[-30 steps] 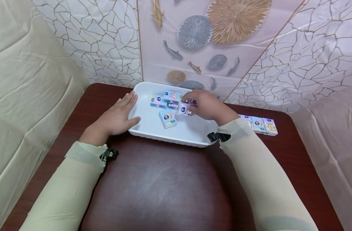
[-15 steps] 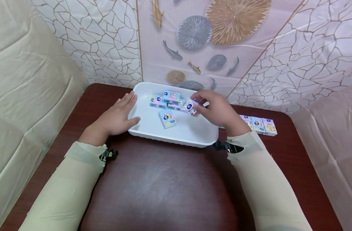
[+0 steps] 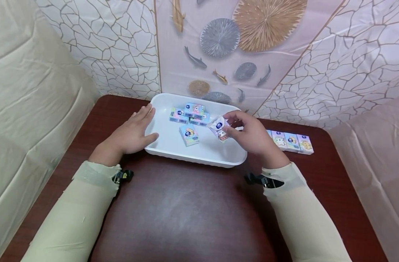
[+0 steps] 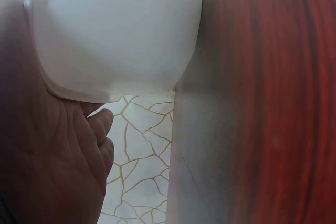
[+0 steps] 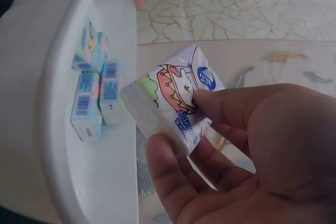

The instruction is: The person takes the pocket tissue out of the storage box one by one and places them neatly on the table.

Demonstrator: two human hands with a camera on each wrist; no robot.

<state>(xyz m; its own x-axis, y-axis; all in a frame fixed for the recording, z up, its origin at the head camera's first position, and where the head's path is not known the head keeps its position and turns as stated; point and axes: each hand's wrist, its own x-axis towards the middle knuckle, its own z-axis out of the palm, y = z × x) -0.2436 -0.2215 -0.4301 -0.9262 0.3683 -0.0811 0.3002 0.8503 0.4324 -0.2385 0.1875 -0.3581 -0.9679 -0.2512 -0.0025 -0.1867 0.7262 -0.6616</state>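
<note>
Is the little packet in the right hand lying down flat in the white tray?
No, the right hand pinches the tissue packet and holds it lifted above the white tray, while other packets lie inside.

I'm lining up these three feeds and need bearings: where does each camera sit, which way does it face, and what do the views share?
Head: worn on the head, looking forward and down at the dark red table; both sleeved arms show.
Left wrist: under the left hand, facing the white plastic tray from close by.
Right wrist: at the right hand, which pinches a small cartoon-printed tissue pack.
Shared: head and right-wrist views both show that pack and the tray.
</note>
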